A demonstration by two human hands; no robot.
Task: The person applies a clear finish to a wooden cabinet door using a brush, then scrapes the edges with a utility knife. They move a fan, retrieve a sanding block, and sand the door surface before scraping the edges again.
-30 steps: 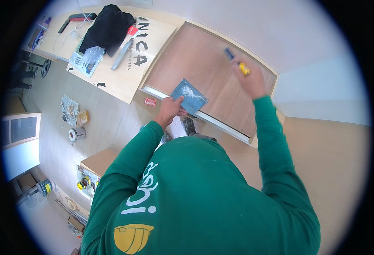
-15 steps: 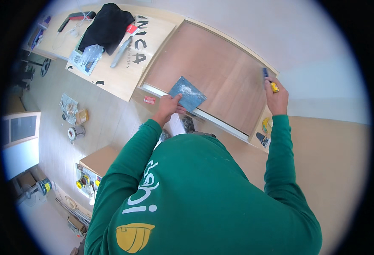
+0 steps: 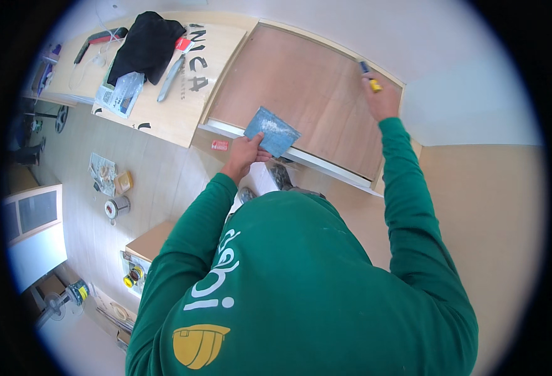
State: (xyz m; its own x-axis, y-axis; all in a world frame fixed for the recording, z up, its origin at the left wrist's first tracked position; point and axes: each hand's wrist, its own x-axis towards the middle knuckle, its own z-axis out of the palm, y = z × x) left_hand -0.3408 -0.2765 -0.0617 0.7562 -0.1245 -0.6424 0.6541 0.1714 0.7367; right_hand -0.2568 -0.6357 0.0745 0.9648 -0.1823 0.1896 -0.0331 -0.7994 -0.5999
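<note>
My left hand (image 3: 248, 153) grips a blue square board (image 3: 272, 131) by its near corner, thumb on top. A whitish smear of paste or powder lies on the board's upper face. It hovers over the near edge of a brown wood panel (image 3: 307, 88) with a pale raised frame. My right hand (image 3: 382, 100) is closed on what looks like a putty knife (image 3: 374, 83), with a yellow handle part and a dark front end. That tool's tip is at the panel's far edge, towards the right; whether it touches is too small to tell.
Left of the panel, a printed pale sheet (image 3: 163, 116) carries a black cloth (image 3: 147, 47), a grey-handled cutter (image 3: 172, 78) and a plastic packet (image 3: 120, 94). A wall rises beyond the panel. On the floor stand a tin (image 3: 117, 207), a yellowish container (image 3: 123, 182) and a cardboard box (image 3: 151, 241).
My right hand has moved away from me and leftward with the tool, from the panel's right end to its far edge. My left hand still holds the board near the same spot.
</note>
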